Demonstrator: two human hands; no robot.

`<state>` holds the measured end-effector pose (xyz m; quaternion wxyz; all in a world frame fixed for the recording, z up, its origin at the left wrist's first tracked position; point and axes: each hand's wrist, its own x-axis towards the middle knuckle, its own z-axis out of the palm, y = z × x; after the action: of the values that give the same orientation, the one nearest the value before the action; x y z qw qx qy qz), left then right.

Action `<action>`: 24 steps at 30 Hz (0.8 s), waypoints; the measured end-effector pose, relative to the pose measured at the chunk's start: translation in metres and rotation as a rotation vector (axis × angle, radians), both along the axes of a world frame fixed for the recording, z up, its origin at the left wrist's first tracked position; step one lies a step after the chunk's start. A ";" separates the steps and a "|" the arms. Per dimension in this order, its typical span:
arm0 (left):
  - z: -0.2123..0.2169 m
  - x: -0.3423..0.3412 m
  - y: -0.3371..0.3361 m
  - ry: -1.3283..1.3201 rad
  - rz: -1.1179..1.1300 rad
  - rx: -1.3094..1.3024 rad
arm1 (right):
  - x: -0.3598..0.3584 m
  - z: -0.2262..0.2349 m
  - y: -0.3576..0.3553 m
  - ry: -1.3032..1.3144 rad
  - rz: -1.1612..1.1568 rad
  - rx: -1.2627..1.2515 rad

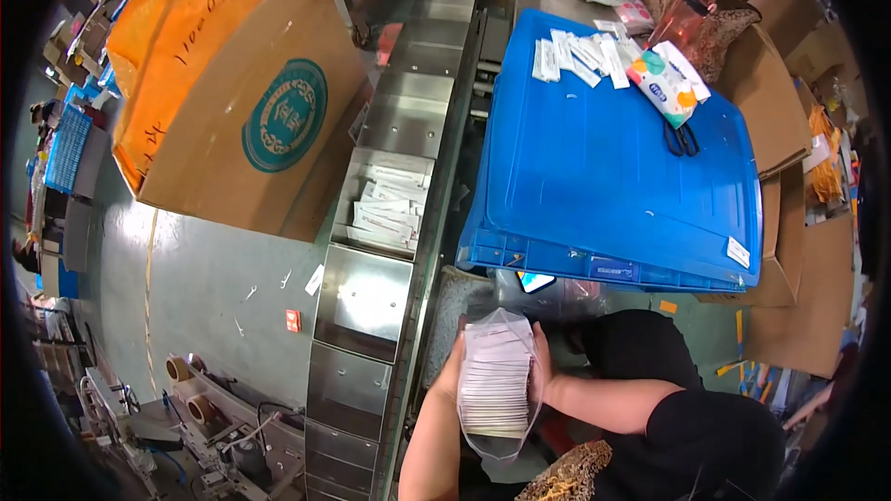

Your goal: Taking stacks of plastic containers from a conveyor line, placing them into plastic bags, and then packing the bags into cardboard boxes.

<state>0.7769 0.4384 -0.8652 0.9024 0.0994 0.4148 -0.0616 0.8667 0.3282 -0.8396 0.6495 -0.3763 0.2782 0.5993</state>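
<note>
Bag [501, 448], clear plastic, is held upright between my left hand [450, 373] and right hand [545, 366]. My fingers are part-curled, one set along each side, opened to the width of the load. Their tips go behind the plastic; cannot tell whether they meet there.

Position: in front of my body, just short of the bin [613, 186] and its near edge, right of the conveyor [353, 376].

Edges: the conveyor runs lengthwise on my left, its metal side rail [419, 292] between my left hand and the compartments. Bin edge crosses ahead of both hands; a lit phone [535, 281] shows just below it. Room for my hands is the gap between rail, bin edge and my body. Beyond the conveyor, floor [204, 297] stretches left, with a small red packet [293, 321] lying on it.

Containers:
- Bag: a stack [498, 399] of thin white packets, flat one on another, edges showing.
- Loaded compartment [371, 241] of the conveyor: loose white packets [388, 209], overlapping at mixed angles. Next one nearer me shows shiny metal base.
- Bin: lid on. Loose sachets [585, 56] at its far left corner; tissue pack [664, 88] to their right; black scissors handles [682, 139] poke out beside it. 
- Carton [269, 111], left of the conveyor: orange sack [176, 28] against its far side.
</note>
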 end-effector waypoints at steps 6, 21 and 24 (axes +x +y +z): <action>-0.033 -0.027 -0.013 0.050 0.055 0.056 | -0.005 0.003 -0.004 0.000 0.159 -0.082; 0.003 -0.053 -0.044 0.024 -0.052 0.106 | -0.051 -0.047 -0.063 0.156 0.082 0.175; 0.002 -0.072 -0.040 0.017 0.041 0.337 | -0.035 0.027 -0.048 0.015 0.124 0.146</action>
<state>0.7052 0.3980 -0.8636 0.8705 0.2403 0.4288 0.0264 0.8320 0.2800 -0.8128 0.6349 -0.3399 0.2147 0.6597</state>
